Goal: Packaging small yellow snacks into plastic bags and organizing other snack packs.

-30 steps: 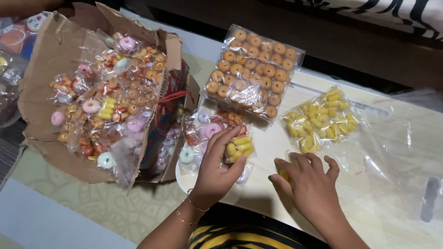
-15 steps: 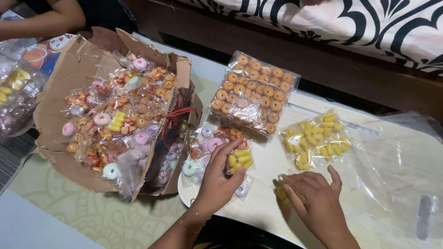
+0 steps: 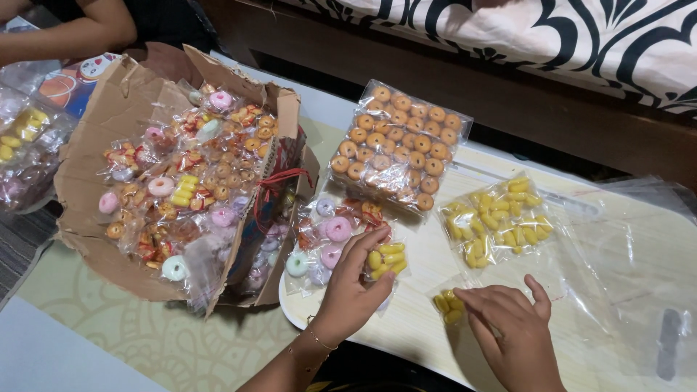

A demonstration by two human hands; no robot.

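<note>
My left hand (image 3: 353,287) grips a small clear packet of yellow oblong snacks (image 3: 385,260), lying on a pile of mixed snack packets (image 3: 327,236) with pink and white rings. My right hand (image 3: 512,330) presses its fingertips on another small clear packet of yellow pieces (image 3: 447,305) on the pale wooden table (image 3: 428,319). A bigger bag of yellow snacks (image 3: 497,220) lies just beyond my right hand.
A torn cardboard box (image 3: 109,138) full of mixed snack packets stands at the left. A large bag of round orange biscuits (image 3: 396,145) lies behind the pile. Empty clear bags (image 3: 639,254) cover the right. Another person's arm (image 3: 65,33) shows top left.
The camera view rose after the oldest frame. My left hand slid its yellow packet slightly right and down. My right hand shifted right, uncovering the small yellow packet.
</note>
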